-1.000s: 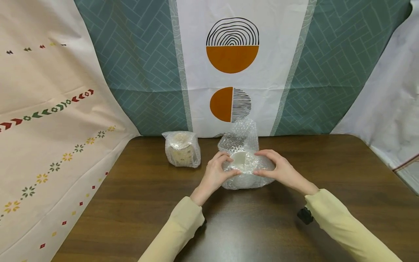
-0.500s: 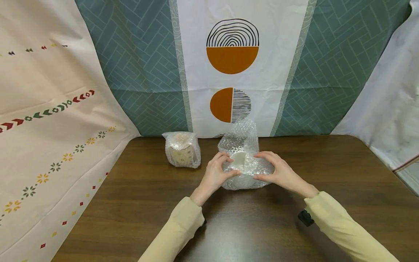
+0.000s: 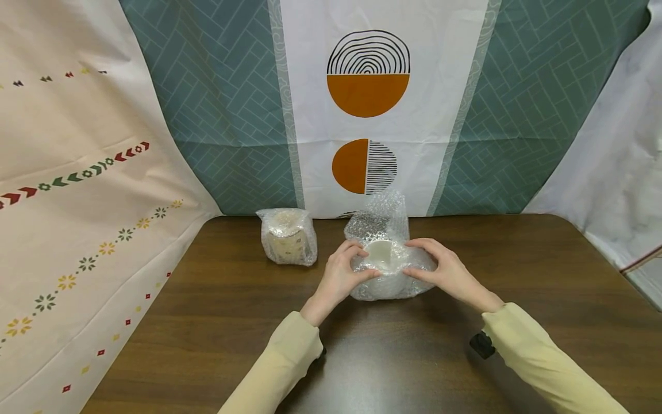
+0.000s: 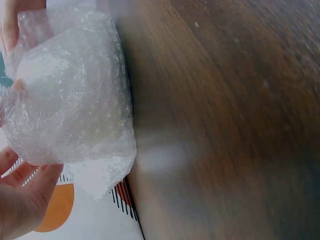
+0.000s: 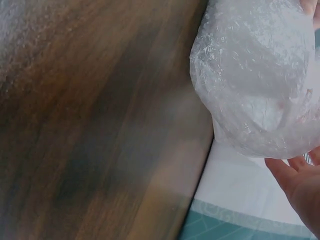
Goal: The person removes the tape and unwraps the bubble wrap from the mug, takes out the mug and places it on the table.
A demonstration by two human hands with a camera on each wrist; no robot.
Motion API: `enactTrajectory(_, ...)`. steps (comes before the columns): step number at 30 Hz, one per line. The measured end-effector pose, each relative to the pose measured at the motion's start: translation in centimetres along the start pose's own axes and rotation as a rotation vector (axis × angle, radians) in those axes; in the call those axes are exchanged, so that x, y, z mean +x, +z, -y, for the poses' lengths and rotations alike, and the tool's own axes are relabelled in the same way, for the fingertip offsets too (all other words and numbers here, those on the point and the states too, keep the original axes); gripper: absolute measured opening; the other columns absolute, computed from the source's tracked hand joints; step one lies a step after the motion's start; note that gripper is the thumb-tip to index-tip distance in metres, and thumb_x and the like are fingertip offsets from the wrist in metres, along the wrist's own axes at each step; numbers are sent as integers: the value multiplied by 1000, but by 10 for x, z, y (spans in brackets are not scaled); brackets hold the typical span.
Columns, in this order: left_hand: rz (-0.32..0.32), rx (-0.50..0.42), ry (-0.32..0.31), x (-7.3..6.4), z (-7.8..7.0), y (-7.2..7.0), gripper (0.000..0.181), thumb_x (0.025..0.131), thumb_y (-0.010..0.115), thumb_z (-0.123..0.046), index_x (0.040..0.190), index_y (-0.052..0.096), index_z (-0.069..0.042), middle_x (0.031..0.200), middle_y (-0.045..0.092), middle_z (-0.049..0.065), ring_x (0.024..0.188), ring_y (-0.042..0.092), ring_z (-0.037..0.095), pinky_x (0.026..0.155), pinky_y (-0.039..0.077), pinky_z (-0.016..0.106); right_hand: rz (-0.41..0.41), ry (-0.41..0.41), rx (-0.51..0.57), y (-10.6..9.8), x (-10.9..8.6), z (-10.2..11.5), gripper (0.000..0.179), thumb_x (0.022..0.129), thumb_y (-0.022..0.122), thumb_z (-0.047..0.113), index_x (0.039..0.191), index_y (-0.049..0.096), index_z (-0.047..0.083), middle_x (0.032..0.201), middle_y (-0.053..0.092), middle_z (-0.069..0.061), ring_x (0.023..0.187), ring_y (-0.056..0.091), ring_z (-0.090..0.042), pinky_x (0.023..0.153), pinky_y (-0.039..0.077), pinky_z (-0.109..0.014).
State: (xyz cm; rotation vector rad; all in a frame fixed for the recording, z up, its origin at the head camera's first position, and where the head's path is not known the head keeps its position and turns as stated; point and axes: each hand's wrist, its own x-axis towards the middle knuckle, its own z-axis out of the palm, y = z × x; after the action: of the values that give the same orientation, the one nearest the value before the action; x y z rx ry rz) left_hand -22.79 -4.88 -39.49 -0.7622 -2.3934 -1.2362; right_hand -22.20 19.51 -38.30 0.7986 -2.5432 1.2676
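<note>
In the head view, a white round-rimmed cup [image 3: 378, 252] sits inside clear bubble wrap [image 3: 385, 286] on the table, its right part covered by a layer of the wrap. My left hand [image 3: 341, 269] grips the bundle's left side, fingers at the far rim and thumb at the near rim. On the opposite side my right hand [image 3: 442, 267] holds the wrap with fingers and thumb curled at the rim. The left wrist view shows fingertips against the bubble wrap [image 4: 75, 100]. Seen from the right wrist, the fingers [image 5: 295, 177] lie along the wrapped bundle's edge.
Another bubble-wrapped item [image 3: 287, 238], cream with a small pattern, stands at the back left of the brown wooden table [image 3: 233, 333]. A loose flap of bubble wrap [image 3: 380, 210] rises behind the cup. Patterned cloth [image 3: 233, 115] hangs behind the table.
My right hand shifts slightly left, then back right, and the wrap's edge over the cup's opening now lies a little further right. The left hand stays in place.
</note>
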Motion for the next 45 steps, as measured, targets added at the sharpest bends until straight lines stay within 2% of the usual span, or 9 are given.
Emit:
enactTrajectory(4,-1,2,-3,0,1,1,38,67,81,-22,92,64,1,103,54,6,92,52,19,79,42,30,-7,53,66,-4,-2,-1,53,77,73,25,123,53,10,122,49,0,113,42,-17,92,33,-41)
enactTrajectory(9,5,10,-21,1,0,1,38,67,81,-22,92,64,1,104,54,5,92,52,20,78,42,31,5,108,139,-11,-3,19,52,80,71,16,124,50,2,124,48,-9,116,40,-27,94,30,-45)
enactTrajectory(11,10,10,-29,0,0,1,38,68,81,-22,93,64,1,104,54,5,93,52,20,79,42,32,0,117,154,-13,-4,20,51,80,71,15,124,50,0,123,48,-11,115,41,-28,94,30,-47)
enactTrajectory(18,9,5,-35,0,0,1,38,67,81,-22,92,64,1,106,55,5,98,51,21,82,41,32,-21,137,166,-12,-3,-12,50,83,68,23,127,49,8,122,50,-6,112,44,-20,91,36,-37)
enactTrajectory(22,9,7,-39,0,0,0,38,67,81,-23,93,64,0,107,55,6,99,51,21,83,41,32,-51,163,158,-15,-4,-19,48,84,66,26,126,49,10,123,50,-7,113,43,-22,90,36,-40)
enactTrajectory(30,8,6,-33,0,0,-1,38,67,81,-23,93,65,0,107,55,6,99,51,21,83,41,31,-109,205,121,-22,-7,-26,46,86,64,28,126,51,12,122,50,-5,108,47,-22,82,40,-38)
enactTrajectory(39,1,1,-31,0,1,1,38,67,81,-23,92,64,0,106,55,5,98,51,20,84,40,34,-133,238,115,-24,-8,-26,48,86,63,32,127,50,11,121,50,-9,108,47,-27,82,37,-46)
enactTrajectory(42,0,-2,-30,0,1,1,38,67,81,-24,92,64,0,106,55,5,97,51,20,84,40,34,-140,248,111,-26,-10,-27,47,86,63,30,127,50,10,121,50,-10,108,47,-27,82,38,-43)
enactTrajectory(45,-1,0,-24,0,2,2,38,67,81,-23,92,64,0,105,55,5,97,51,20,83,41,32,-151,258,104,-28,-12,-29,47,87,61,29,128,49,8,121,50,-12,106,48,-26,81,40,-33)
